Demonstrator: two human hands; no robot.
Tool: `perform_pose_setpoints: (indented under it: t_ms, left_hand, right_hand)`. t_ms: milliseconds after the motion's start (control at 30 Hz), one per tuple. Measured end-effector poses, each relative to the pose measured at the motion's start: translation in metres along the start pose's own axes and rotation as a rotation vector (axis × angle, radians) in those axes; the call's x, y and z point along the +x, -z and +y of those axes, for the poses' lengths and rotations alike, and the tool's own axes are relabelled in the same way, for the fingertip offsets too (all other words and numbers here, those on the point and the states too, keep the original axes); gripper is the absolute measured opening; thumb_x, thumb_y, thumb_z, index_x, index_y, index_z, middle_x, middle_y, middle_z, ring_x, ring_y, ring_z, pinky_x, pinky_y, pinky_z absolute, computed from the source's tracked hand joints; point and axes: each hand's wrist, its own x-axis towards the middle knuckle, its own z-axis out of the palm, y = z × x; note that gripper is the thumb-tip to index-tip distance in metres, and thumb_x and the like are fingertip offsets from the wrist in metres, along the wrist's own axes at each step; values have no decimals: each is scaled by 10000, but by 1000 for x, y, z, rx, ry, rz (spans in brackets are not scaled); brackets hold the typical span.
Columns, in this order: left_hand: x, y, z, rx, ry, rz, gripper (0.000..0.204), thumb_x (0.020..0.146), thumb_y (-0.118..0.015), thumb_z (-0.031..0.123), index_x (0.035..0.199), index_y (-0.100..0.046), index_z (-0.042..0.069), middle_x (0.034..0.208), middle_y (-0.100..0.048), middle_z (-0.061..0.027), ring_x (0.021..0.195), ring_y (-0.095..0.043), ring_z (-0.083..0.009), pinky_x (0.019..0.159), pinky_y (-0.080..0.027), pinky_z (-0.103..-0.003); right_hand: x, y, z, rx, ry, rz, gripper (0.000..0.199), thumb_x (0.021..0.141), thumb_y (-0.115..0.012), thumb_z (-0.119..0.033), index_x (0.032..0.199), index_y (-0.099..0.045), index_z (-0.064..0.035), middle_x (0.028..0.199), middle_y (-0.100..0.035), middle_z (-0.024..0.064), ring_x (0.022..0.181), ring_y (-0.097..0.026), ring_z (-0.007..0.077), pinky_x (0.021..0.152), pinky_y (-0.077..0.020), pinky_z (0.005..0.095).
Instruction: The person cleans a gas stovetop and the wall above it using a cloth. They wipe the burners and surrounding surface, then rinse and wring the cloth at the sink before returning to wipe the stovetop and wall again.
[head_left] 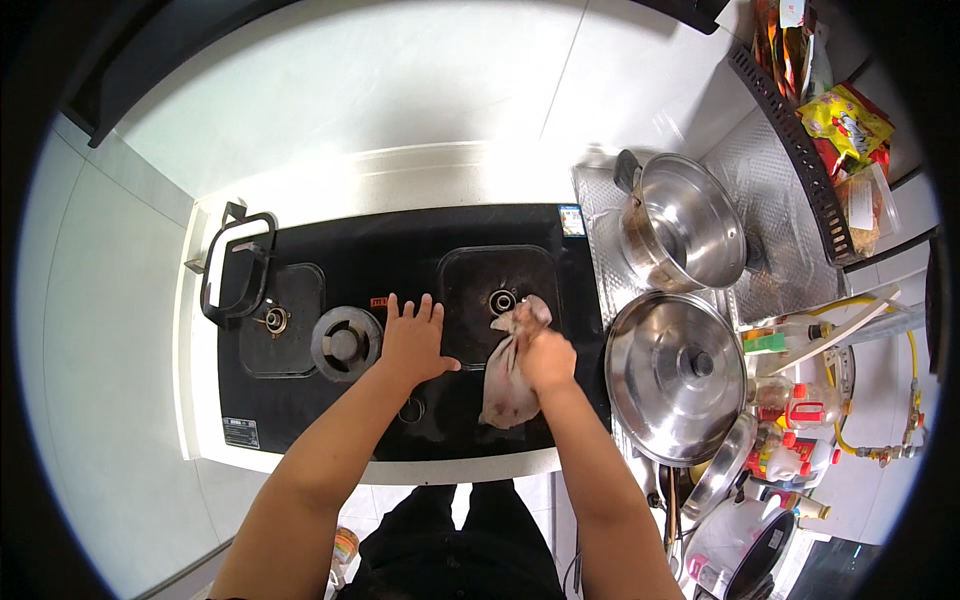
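A black gas stove (400, 240) lies in front of me with two square burner wells. My right hand (548, 358) is closed on a stained, pale cleaning cloth (508, 388), which hangs over the front edge of the right burner well (465, 270). The cloth's upper end reaches close to the bare burner nozzle (502, 301). My left hand (413, 335) rests flat on the stove between the two wells, fingers spread, holding nothing. Beside it sits a round metal burner cap (346, 343). A black pan support (240, 265) leans at the stove's far left corner, next to the left nozzle (275, 319).
To the right stand a steel pot (690, 225) and a large domed lid (675, 380) on a foil-covered surface (602, 225). Several bottles (815, 410) and a rice cooker (735, 540) crowd the lower right. A black shelf rack (800, 150) holds food packets above.
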Motion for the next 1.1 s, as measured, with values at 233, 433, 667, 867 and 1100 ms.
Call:
perform_pose_setpoints:
  t_ms: [233, 433, 667, 867, 1100]
  left_hand:
    - [-2, 0, -2, 3, 16, 2, 1032, 674, -664, 689, 1426, -366, 47, 1484, -346, -175, 1332, -385, -358, 1142, -117, -556]
    - [3, -11, -3, 37, 14, 18, 1034, 663, -680, 677, 1422, -370, 47, 1479, -351, -176, 1328, -389, -353, 1143, -112, -558]
    - [-3, -2, -5, -80, 22, 36, 944, 688, -723, 557, 1408, -395, 43, 1469, -363, -173, 1306, -403, -367, 1139, -130, -560]
    - [0, -4, 0, -30, 19, 25, 968, 675, -725, 589, 1403, -401, 40, 1469, -362, -172, 1315, -393, -368, 1138, -131, -560]
    - [-6, -1, -3, -90, 28, 37, 966, 677, -727, 588, 1406, -400, 46, 1468, -369, -173, 1318, -390, -372, 1140, -129, -556]
  right_hand:
    - [-30, -4, -9, -31, 47, -70, 316, 903, -502, -319, 1140, -612, -143, 734, -673, 171, 665, -667, 372, 627, -543, 485]
    - [-44, -12, -61, -140, 105, -326, 605, 887, -506, -270, 1429, -349, -53, 798, -694, 182, 661, -684, 352, 612, -550, 457]
    - [-24, 13, -10, -154, -149, -119, 410, 947, -447, -326, 1316, -478, -150, 742, -682, 149, 672, -682, 338, 563, -538, 467]
    - [-35, -22, -68, -138, 110, -265, 497, 888, -496, -263, 1325, -461, -28, 784, -693, 178, 670, -686, 349, 605, -554, 452]
    - [-41, -13, -18, -181, -27, -9, 357, 865, -568, -342, 1163, -632, -156, 734, -685, 141, 642, -685, 324, 577, -554, 446]
